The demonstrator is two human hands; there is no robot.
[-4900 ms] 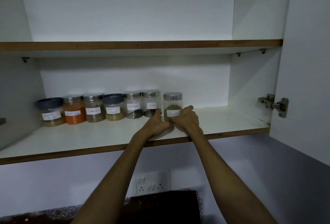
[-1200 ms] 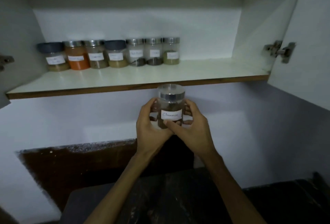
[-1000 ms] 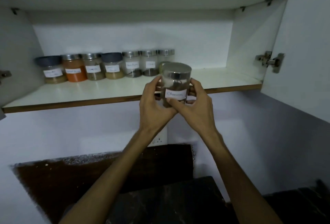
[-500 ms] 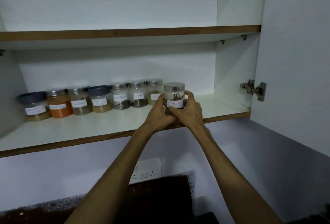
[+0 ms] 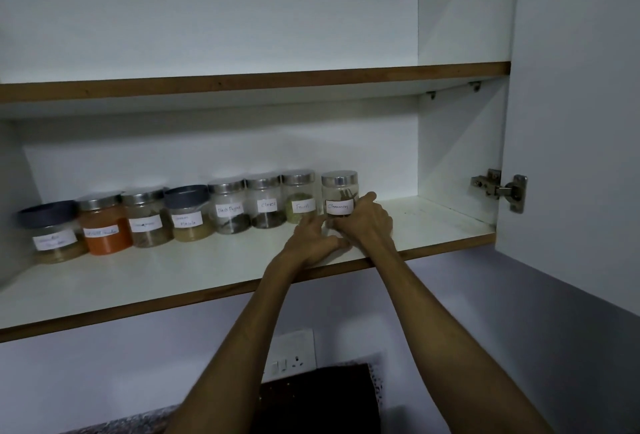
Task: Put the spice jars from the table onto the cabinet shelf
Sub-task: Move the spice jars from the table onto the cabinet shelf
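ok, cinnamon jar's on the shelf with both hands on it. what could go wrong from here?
1. The cinnamon jar stands very near the fennel jar; the left hand reaches between them, so pulling out could nudge either.
2. The right hand wraps the jar's right side; a hasty release might tip it.
3. Its label could end up skewed from the row's if the hands twist on release.

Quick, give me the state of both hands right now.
Left hand: fingertips touch the base of the cinnamon jar, grip unclear.
Right hand: fingers curled round the cinnamon jar, holding it on the shelf.
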